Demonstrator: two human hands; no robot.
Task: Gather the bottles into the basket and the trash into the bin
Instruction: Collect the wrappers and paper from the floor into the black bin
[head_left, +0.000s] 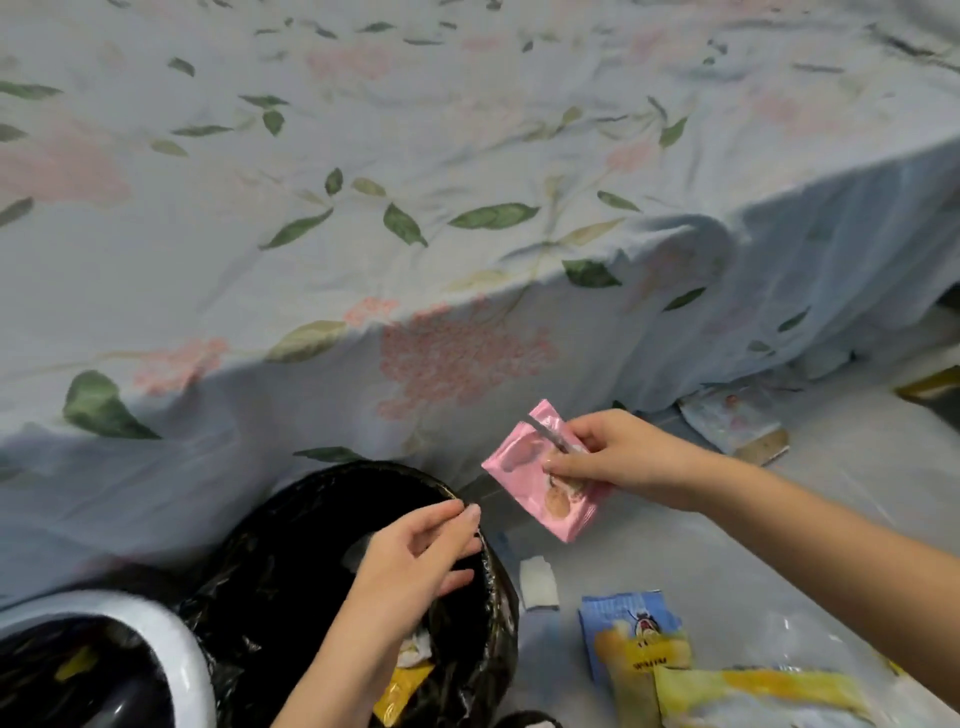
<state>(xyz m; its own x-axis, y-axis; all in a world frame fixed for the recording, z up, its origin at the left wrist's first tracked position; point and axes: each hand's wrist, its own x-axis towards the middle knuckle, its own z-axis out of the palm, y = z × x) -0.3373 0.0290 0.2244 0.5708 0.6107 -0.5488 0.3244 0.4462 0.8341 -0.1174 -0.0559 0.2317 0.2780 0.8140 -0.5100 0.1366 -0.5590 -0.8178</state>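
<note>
My right hand (618, 457) pinches a pink snack wrapper (524, 483) in the air, just right of the bin's rim. The bin (311, 519) is lined with a black bag and holds some crumpled paper and a yellow wrapper. My left hand (421, 556) hovers over the bin's right rim with its fingers loosely spread and nothing in it. On the floor lie a white scrap (539, 581), a blue and yellow snack packet (634, 644) and a yellow packet (758, 696). No bottles or basket are in view.
A bed under a pale floral sheet (415, 208) fills the upper view, its edge hanging down right behind the bin. A white-rimmed container with a black liner (156, 639) stands at the lower left. More packets and cardboard (737, 421) lie by the bed at the right.
</note>
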